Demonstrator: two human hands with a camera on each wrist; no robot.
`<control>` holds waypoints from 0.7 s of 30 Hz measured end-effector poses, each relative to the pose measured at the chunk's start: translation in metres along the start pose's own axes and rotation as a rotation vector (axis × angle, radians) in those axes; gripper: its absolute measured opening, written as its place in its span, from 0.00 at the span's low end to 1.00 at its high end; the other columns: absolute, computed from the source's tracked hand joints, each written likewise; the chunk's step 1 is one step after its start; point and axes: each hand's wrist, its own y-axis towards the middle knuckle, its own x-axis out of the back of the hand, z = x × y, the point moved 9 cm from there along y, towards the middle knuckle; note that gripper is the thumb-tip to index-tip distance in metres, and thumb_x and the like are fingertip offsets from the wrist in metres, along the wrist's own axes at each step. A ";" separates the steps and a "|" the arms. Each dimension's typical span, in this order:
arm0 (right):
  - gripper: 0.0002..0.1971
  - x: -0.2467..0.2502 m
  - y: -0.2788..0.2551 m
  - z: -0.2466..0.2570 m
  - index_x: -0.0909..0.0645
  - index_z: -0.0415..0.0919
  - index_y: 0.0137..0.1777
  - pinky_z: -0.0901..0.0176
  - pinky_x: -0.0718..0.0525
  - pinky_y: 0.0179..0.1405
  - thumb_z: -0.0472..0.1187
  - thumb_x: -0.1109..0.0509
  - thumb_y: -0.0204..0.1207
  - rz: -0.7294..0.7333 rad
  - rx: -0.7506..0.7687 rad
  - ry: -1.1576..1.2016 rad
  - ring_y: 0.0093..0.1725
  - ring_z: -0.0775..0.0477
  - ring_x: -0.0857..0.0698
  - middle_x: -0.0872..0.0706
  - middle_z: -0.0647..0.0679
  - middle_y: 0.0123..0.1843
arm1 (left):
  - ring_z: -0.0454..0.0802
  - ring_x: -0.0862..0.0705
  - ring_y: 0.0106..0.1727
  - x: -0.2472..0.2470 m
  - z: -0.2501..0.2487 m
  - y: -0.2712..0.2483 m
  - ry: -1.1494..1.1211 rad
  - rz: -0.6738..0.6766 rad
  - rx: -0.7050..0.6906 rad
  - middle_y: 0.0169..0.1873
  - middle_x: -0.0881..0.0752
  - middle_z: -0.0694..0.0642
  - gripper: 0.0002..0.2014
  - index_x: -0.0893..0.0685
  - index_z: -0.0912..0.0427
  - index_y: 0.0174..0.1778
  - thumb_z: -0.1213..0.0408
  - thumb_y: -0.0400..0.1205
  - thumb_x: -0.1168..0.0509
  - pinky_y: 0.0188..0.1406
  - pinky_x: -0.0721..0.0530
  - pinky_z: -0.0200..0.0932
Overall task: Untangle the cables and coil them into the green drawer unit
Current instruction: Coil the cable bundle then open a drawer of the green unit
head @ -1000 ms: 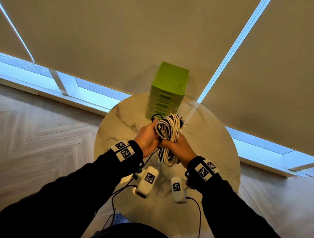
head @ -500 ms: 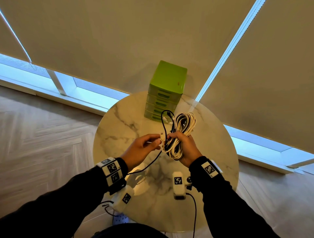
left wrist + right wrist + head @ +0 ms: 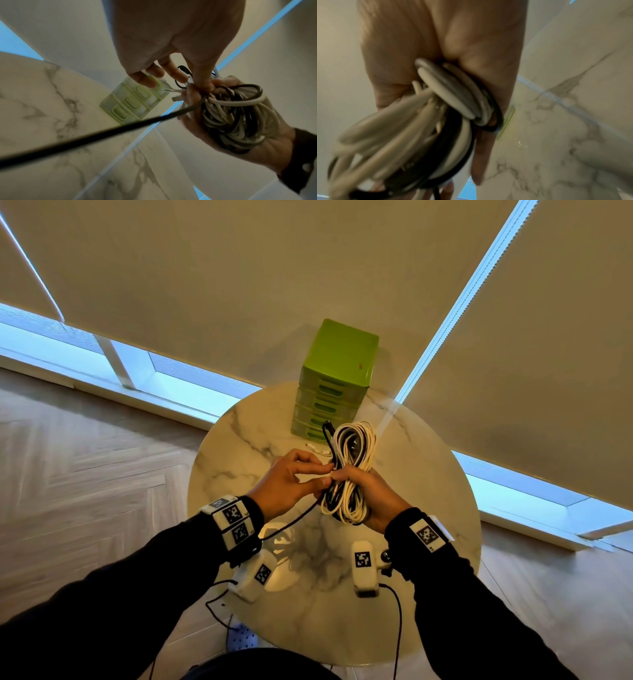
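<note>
Blinds (image 3: 239,285): matte beige fabric panels fill the background, with narrow strips of blue daylight between and below them.
Floor (image 3: 85,457): pale wood laid in a herringbone pattern.
Table (image 3: 239,446): round, glossy white marble top with grey veins; a reflection of the hands shows on it.
Green drawer unit (image 3: 337,378): boxy lime plastic tower with a smooth flat top, standing upright at the far edge of the table; its translucent drawer fronts with oval handle slots face the person, and all drawers look closed.
Cable bundle (image 3: 349,474): smooth round white cables mixed with black ones, wound into a long, narrow coil held above the table, just in front of the drawer unit. Its long axis runs from the person toward the drawer unit, the far loops fanning out upward.
Loose black cable (image 3: 85,136): one thin strand leaves the bundle and trails down toward the person's left.
Right hand (image 3: 373,498): fingers curled round the middle of the bundle, gripping it in the palm.
Left hand (image 3: 287,484): thumb and first fingers (image 3: 176,73) pinch a white connector end at the side of the bundle; the other fingers are loosely bent.
White plug (image 3: 175,99): a flat metal USB tip sticks out beside the right thumb.
</note>
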 end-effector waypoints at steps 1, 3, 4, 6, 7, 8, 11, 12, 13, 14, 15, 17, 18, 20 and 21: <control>0.15 0.000 0.000 -0.001 0.21 0.26 0.64 0.41 0.11 0.45 0.29 0.34 0.78 0.021 -0.010 -0.019 0.44 0.30 0.12 0.17 0.27 0.47 | 0.29 0.20 0.56 0.001 0.002 0.001 0.069 0.000 -0.012 0.55 0.20 0.46 0.14 0.08 0.53 0.59 0.65 0.78 0.23 0.52 0.24 0.23; 0.14 0.004 0.000 -0.003 0.21 0.25 0.61 0.40 0.11 0.44 0.28 0.34 0.77 0.024 -0.021 -0.089 0.41 0.29 0.13 0.18 0.25 0.45 | 0.29 0.22 0.57 0.006 0.007 0.001 0.174 -0.010 0.003 0.56 0.19 0.43 0.13 0.08 0.47 0.55 0.58 0.74 0.20 0.52 0.28 0.23; 0.13 0.009 0.001 -0.004 0.20 0.25 0.59 0.41 0.11 0.42 0.29 0.33 0.76 0.000 -0.017 -0.136 0.40 0.29 0.13 0.17 0.25 0.44 | 0.32 0.21 0.55 0.007 0.010 -0.001 0.187 -0.026 0.039 0.56 0.18 0.43 0.14 0.10 0.45 0.53 0.55 0.73 0.19 0.52 0.26 0.27; 0.10 0.016 0.003 -0.002 0.20 0.26 0.54 0.43 0.12 0.39 0.30 0.31 0.75 -0.069 0.027 -0.198 0.39 0.29 0.13 0.16 0.24 0.41 | 0.40 0.19 0.51 0.006 0.017 -0.005 0.112 -0.043 0.150 0.56 0.16 0.47 0.18 0.15 0.50 0.55 0.52 0.74 0.20 0.50 0.20 0.36; 0.08 0.021 0.004 0.001 0.19 0.26 0.51 0.45 0.13 0.38 0.30 0.30 0.75 -0.114 0.062 -0.204 0.37 0.30 0.13 0.16 0.25 0.40 | 0.44 0.16 0.51 -0.001 0.024 -0.008 0.038 -0.017 0.232 0.56 0.16 0.50 0.19 0.18 0.52 0.58 0.50 0.76 0.22 0.50 0.16 0.40; 0.06 0.026 0.007 0.005 0.19 0.27 0.49 0.46 0.14 0.38 0.30 0.30 0.75 -0.164 0.099 -0.192 0.36 0.32 0.13 0.16 0.27 0.39 | 0.48 0.13 0.51 -0.011 0.031 -0.014 -0.040 0.036 0.323 0.56 0.15 0.53 0.20 0.20 0.54 0.61 0.48 0.79 0.26 0.53 0.14 0.45; 0.03 0.036 0.013 0.015 0.20 0.29 0.44 0.44 0.13 0.44 0.31 0.32 0.76 -0.213 0.136 0.029 0.36 0.34 0.13 0.16 0.33 0.38 | 0.54 0.10 0.47 -0.037 0.049 -0.034 -0.149 0.241 0.447 0.53 0.11 0.55 0.21 0.21 0.57 0.63 0.42 0.87 0.41 0.55 0.15 0.52; 0.03 0.036 0.014 0.017 0.21 0.31 0.43 0.40 0.13 0.49 0.32 0.33 0.76 -0.193 0.126 0.141 0.37 0.34 0.13 0.17 0.35 0.39 | 0.53 0.12 0.42 -0.041 0.051 -0.038 -0.140 0.282 0.410 0.47 0.11 0.56 0.22 0.18 0.59 0.60 0.43 0.89 0.45 0.51 0.16 0.51; 0.04 0.033 0.014 0.019 0.21 0.33 0.42 0.36 0.14 0.56 0.34 0.34 0.77 -0.162 0.123 0.244 0.37 0.34 0.13 0.18 0.37 0.38 | 0.51 0.16 0.37 -0.042 0.052 -0.040 -0.119 0.304 0.362 0.41 0.14 0.56 0.24 0.16 0.61 0.56 0.45 0.91 0.49 0.46 0.18 0.48; 0.06 0.031 0.013 0.021 0.21 0.34 0.41 0.33 0.16 0.63 0.35 0.35 0.78 -0.134 0.127 0.326 0.36 0.38 0.13 0.18 0.40 0.37 | 0.48 0.22 0.34 -0.043 0.051 -0.042 -0.091 0.316 0.320 0.36 0.18 0.54 0.26 0.14 0.62 0.53 0.45 0.91 0.50 0.42 0.22 0.45; 0.09 0.026 0.011 0.023 0.21 0.35 0.39 0.30 0.18 0.67 0.35 0.37 0.79 -0.100 0.139 0.396 0.36 0.41 0.13 0.19 0.42 0.36 | 0.47 0.26 0.34 -0.045 0.050 -0.042 -0.066 0.322 0.291 0.33 0.22 0.53 0.26 0.13 0.60 0.50 0.45 0.91 0.50 0.40 0.25 0.44; 0.14 0.012 0.007 0.026 0.18 0.38 0.37 0.28 0.19 0.68 0.36 0.41 0.81 -0.027 0.162 0.477 0.38 0.44 0.14 0.18 0.44 0.34 | 0.47 0.28 0.35 -0.048 0.049 -0.039 -0.015 0.329 0.258 0.31 0.25 0.48 0.24 0.12 0.50 0.45 0.42 0.90 0.49 0.42 0.28 0.43; 0.16 0.004 0.005 0.026 0.17 0.39 0.36 0.30 0.17 0.65 0.37 0.41 0.82 0.009 0.165 0.490 0.40 0.44 0.13 0.18 0.45 0.34 | 0.46 0.28 0.35 -0.047 0.048 -0.036 0.018 0.323 0.246 0.30 0.24 0.45 0.23 0.12 0.46 0.42 0.40 0.89 0.48 0.44 0.27 0.43; 0.15 -0.008 0.004 0.023 0.16 0.38 0.35 0.41 0.11 0.55 0.38 0.39 0.80 0.070 0.134 0.475 0.41 0.45 0.12 0.17 0.46 0.34 | 0.42 0.24 0.34 -0.042 0.048 -0.028 0.107 0.278 0.226 0.30 0.21 0.42 0.21 0.14 0.44 0.40 0.37 0.87 0.45 0.45 0.24 0.44; 0.12 -0.013 0.003 0.021 0.16 0.37 0.35 0.47 0.11 0.48 0.39 0.37 0.76 0.104 0.106 0.446 0.39 0.45 0.12 0.18 0.46 0.35 | 0.41 0.23 0.33 -0.036 0.047 -0.026 0.165 0.240 0.217 0.30 0.19 0.43 0.20 0.15 0.45 0.41 0.37 0.86 0.42 0.45 0.23 0.44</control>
